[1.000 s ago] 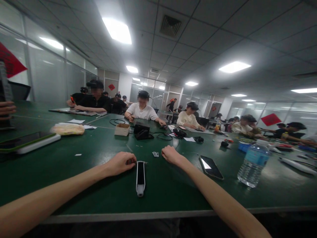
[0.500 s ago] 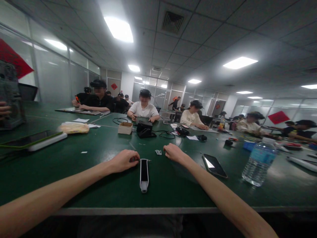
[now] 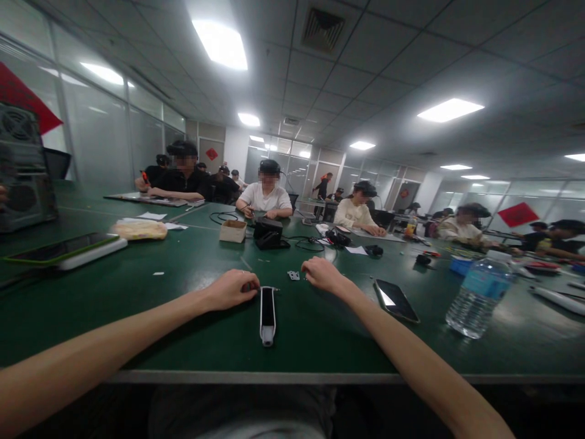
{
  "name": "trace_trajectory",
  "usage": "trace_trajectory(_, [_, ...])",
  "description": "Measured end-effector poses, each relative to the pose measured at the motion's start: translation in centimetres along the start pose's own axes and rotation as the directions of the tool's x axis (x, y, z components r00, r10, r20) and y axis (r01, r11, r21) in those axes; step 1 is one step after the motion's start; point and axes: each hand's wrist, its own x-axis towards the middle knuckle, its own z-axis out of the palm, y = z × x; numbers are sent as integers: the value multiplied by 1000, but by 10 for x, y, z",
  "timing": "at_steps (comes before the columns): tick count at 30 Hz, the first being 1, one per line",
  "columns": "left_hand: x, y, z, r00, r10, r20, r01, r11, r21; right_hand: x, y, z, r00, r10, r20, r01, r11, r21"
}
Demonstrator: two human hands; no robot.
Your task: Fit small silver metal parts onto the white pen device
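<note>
A slim white pen-shaped device (image 3: pixel 267 314) with a long black panel lies on the green table, its narrower end toward me. My left hand (image 3: pixel 234 288) rests at its far end with the fingers curled; what they hold, if anything, is hidden. A small thin piece (image 3: pixel 276 289) sticks out beside the device's far corner. To the right, my right hand (image 3: pixel 323 273) has its fingertips pressed together close to the tabletop, and I cannot make out what is between them. Just left of those fingertips lies a small grey metal plate (image 3: pixel 293 275) with holes.
A phone (image 3: pixel 395 300) and a water bottle (image 3: pixel 479 299) stand to my right. Ahead are a small open box (image 3: pixel 233 231), a black device (image 3: pixel 269 234) and cables. At left are a green-edged tablet (image 3: pixel 59 249) and a computer case (image 3: pixel 25 171). Several people sit around the tables.
The view has shifted slightly. Both my hands, the device and the metal plate keep almost the same places. At the far left, another person's hand by the computer case has mostly left the view.
</note>
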Motion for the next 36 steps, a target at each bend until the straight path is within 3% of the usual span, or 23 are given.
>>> trace_trajectory(5, [0, 0, 0, 1000, 2, -1, -2, 1000, -4, -2, 10, 3, 999, -23, 28, 23, 1000, 3])
trace_trajectory(13, [1, -2, 1, 1000, 11, -5, -11, 1000, -14, 0, 8, 9, 990, -26, 136, 28, 1000, -7])
trace_trajectory(36, [1, -3, 3, 1000, 24, -10, -24, 1000, -18, 1, -5, 6, 989, 69, 134, -61, 996, -59])
